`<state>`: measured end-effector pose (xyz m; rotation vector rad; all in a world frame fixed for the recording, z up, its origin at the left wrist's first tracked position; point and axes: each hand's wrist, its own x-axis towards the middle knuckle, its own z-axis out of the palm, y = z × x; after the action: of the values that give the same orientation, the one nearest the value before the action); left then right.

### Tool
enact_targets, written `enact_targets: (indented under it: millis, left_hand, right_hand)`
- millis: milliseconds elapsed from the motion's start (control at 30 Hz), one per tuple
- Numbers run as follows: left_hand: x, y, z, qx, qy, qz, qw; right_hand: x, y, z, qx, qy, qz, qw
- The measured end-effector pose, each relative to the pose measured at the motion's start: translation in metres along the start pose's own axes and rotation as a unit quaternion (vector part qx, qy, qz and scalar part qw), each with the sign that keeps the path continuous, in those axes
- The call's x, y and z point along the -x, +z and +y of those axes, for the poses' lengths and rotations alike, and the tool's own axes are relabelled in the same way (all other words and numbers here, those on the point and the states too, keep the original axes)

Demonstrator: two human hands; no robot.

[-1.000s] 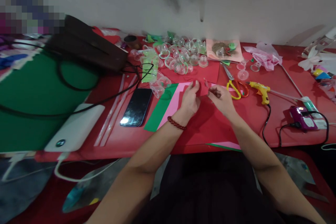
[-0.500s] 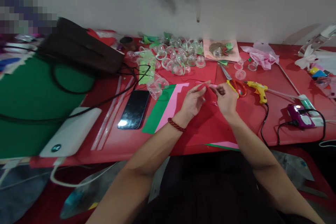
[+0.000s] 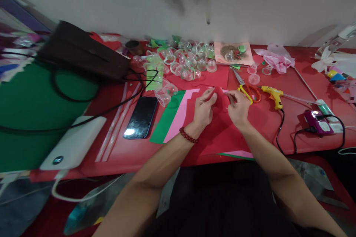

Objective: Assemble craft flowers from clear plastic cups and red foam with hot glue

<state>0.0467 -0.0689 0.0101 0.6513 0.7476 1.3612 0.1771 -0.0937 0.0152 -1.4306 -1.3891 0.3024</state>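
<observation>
My left hand grips a small piece of red paper between thumb and fingers. My right hand pinches the same piece at its right side. Its exact outline is hard to make out against the red beneath. Under both hands lies a large red sheet, with a pink sheet and a green sheet showing past its left edge. Scissors with yellow and orange handles lie just beyond my right hand.
A glue gun with its cord and a purple adapter lie right. Many clear plastic cups are heaped at the back. Left are a phone, clear sticks, a white power bank and a dark bag.
The red piece has turned so that more of its face shows between my hands. Both hands still hold it, at almost the same place. The view has shifted slightly.
</observation>
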Motion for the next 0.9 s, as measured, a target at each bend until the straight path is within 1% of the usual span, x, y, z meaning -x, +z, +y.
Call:
enact_targets:
  millis: [100,200,267,367,400,433,500,567,633,667,700,767,833,900]
  left_hand:
    - [-0.003,-0.004,-0.003,0.023,-0.024,0.024,0.999]
    - [-0.008,-0.009,-0.003,0.031,-0.038,0.031,0.998]
    - [-0.013,-0.011,0.002,0.047,-0.040,0.045,0.997]
    - [-0.020,-0.013,0.016,0.084,-0.046,0.095,0.991]
    - [-0.022,-0.013,0.021,0.098,-0.049,0.102,0.989]
    - [-0.023,-0.013,0.026,0.113,-0.055,0.096,0.987]
    - [-0.024,-0.011,0.031,0.137,-0.075,0.074,0.985]
    - [-0.023,-0.009,0.031,0.149,-0.101,0.055,0.982]
    - [-0.023,-0.008,0.027,0.151,-0.115,0.049,0.981]
    - [-0.022,-0.008,0.025,0.149,-0.117,0.052,0.980]
    - [-0.022,-0.008,0.022,0.145,-0.118,0.059,0.981]
    - [-0.022,-0.008,0.016,0.133,-0.119,0.074,0.981]
    - [-0.022,-0.008,0.009,0.122,-0.124,0.081,0.981]
    - [-0.021,-0.009,0.003,0.118,-0.125,0.076,0.982]
  right_hand:
    - [0.000,-0.002,-0.001,0.027,-0.011,0.007,1.000]
    - [0.000,-0.004,-0.002,0.045,-0.029,-0.009,0.998]
    - [0.001,-0.003,-0.003,0.066,-0.033,-0.038,0.997]
    - [0.003,0.000,-0.006,0.138,-0.026,-0.104,0.985]
    - [0.003,0.001,-0.007,0.169,-0.019,-0.121,0.978]
    - [0.003,0.000,-0.007,0.199,-0.008,-0.130,0.971]
    - [-0.002,-0.003,-0.005,0.249,0.026,-0.117,0.961]
    - [-0.010,-0.010,0.000,0.269,0.055,-0.071,0.959]
    - [-0.018,-0.015,0.007,0.255,0.046,-0.023,0.966]
    - [-0.020,-0.016,0.010,0.233,0.027,-0.011,0.972]
    - [-0.021,-0.016,0.012,0.202,0.006,-0.011,0.979]
    - [-0.019,-0.010,0.014,0.109,-0.016,-0.048,0.993]
    - [-0.013,0.000,0.013,0.003,0.002,-0.097,0.995]
    - [-0.006,0.009,0.010,-0.057,0.033,-0.114,0.991]
